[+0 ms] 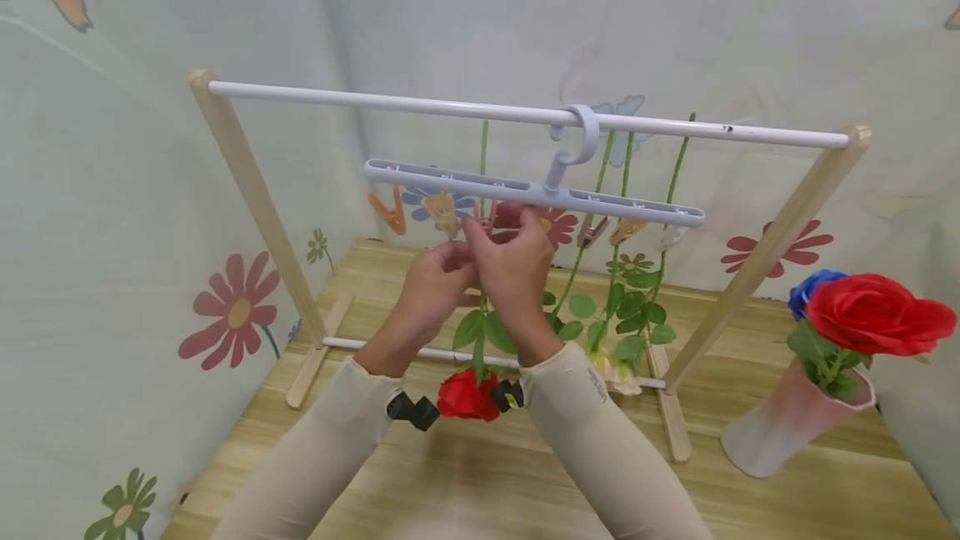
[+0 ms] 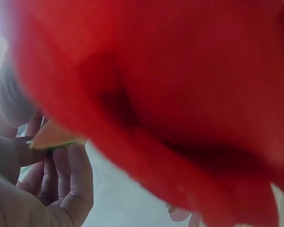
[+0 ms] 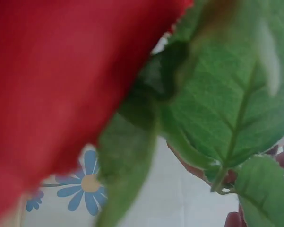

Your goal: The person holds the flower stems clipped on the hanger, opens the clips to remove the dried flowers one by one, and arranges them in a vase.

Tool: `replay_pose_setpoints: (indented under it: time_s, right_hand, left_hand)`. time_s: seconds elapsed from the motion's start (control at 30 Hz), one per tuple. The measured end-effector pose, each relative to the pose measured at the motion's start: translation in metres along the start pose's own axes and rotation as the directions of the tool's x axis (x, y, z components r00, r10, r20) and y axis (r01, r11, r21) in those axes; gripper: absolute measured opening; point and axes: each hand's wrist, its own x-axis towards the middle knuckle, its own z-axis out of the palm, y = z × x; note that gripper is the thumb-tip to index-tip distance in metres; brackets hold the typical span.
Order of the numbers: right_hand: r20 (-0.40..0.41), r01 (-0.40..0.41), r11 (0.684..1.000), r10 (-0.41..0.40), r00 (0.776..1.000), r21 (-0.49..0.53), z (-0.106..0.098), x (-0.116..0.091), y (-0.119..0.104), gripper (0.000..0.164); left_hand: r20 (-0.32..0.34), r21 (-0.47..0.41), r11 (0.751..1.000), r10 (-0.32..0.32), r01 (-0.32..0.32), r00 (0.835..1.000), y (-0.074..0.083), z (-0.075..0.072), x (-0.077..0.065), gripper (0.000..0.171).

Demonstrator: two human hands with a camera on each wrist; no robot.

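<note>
A red rose (image 1: pixel 467 397) hangs head down, its green stem (image 1: pixel 484 148) rising past the white clip hanger (image 1: pixel 457 182). My left hand (image 1: pixel 435 283) pinches that stem under the hanger; its curled fingers (image 2: pixel 78 182) also show in the left wrist view. Just to the right, my right hand (image 1: pixel 516 261) grips a pink clothespin (image 1: pixel 492 213) at the stem, fingers partly hidden behind it. Red petals (image 2: pixel 179 94) fill most of the left wrist view. Leaves (image 3: pixel 236 109) cover much of the right wrist view and hide most of the hand there.
The hanger hooks over a white rod (image 1: pixel 375 101) on a wooden-legged stand. Left of my hands hang an orange clothespin (image 1: pixel 388 211) and a pale one (image 1: pixel 441 213). Several stemmed flowers hang clipped at right. A pink-white vase (image 1: pixel 795 415) with roses stands on the wood-grain table (image 1: pixel 480 490).
</note>
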Motion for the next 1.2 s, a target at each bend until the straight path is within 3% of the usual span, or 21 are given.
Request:
replay_pose_setpoints:
  time_s: [0.37, 0.67, 0.9, 1.2]
  right_hand:
    - [-0.122, 0.069, 0.997, -0.072, 0.990, -0.034, 0.008, -0.002, 0.004, 0.018]
    - [-0.121, 0.129, 0.990, -0.135, 0.983, -0.054, 0.010, -0.004, 0.005, 0.021]
    - [-0.118, 0.142, 0.988, -0.149, 0.982, -0.066, 0.011, -0.002, 0.008, 0.027]
    - [-0.093, 0.158, 0.982, -0.168, 0.981, -0.105, 0.009, -0.004, 0.008, 0.028]
  left_hand:
    - [0.005, -0.006, 1.000, 0.011, -0.011, 1.000, 0.001, 0.002, -0.001, 0.026]
    - [0.008, 0.016, 1.000, -0.020, 0.020, 1.000, -0.006, 0.000, -0.002, 0.028]
    - [0.038, 0.101, 0.994, -0.046, 0.042, 0.998, -0.011, -0.005, -0.007, 0.027]
    - [0.082, 0.265, 0.964, -0.018, -0.004, 0.996, -0.014, -0.010, -0.018, 0.027]
